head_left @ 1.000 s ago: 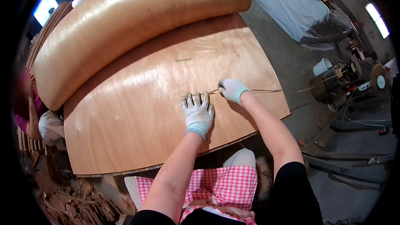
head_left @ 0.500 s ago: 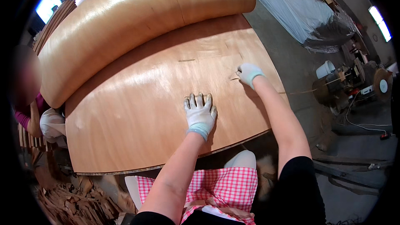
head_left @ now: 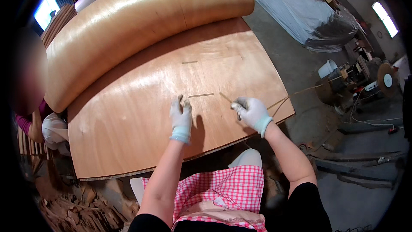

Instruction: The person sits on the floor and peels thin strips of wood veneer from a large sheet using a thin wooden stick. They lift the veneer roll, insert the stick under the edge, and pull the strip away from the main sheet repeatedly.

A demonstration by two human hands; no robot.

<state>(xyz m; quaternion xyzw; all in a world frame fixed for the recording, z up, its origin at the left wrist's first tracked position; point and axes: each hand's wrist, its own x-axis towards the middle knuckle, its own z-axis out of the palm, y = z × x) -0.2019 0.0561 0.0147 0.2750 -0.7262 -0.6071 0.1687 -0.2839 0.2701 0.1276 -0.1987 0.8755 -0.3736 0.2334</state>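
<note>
My right hand (head_left: 251, 112), in a white glove with a pale green cuff, pinches a narrow brown tape strip (head_left: 225, 97) above a broad wooden veneer sheet (head_left: 124, 133). The strip's short end sticks out past the fingertips toward the upper left. My left hand (head_left: 180, 118), gloved alike, hovers over the sheet with its fingers apart and nothing in them. Just right of its fingertips a short brown strip (head_left: 201, 95) lies flat on the wood. Farther off lies another short strip (head_left: 189, 62).
The sheet's far part curls over in a large roll (head_left: 150, 10). At left a person in a purple sleeve (head_left: 26, 123) sits by the sheet's edge. Machinery (head_left: 365, 77) and a white bucket (head_left: 327, 68) stand at right, a plastic-covered stack (head_left: 300, 13) behind. Wood scraps (head_left: 77, 202) lie lower left.
My left hand has lifted off the sheet and moved left, baring a short strip. My right hand has come nearer to me, with a tape end now showing past its fingers.
</note>
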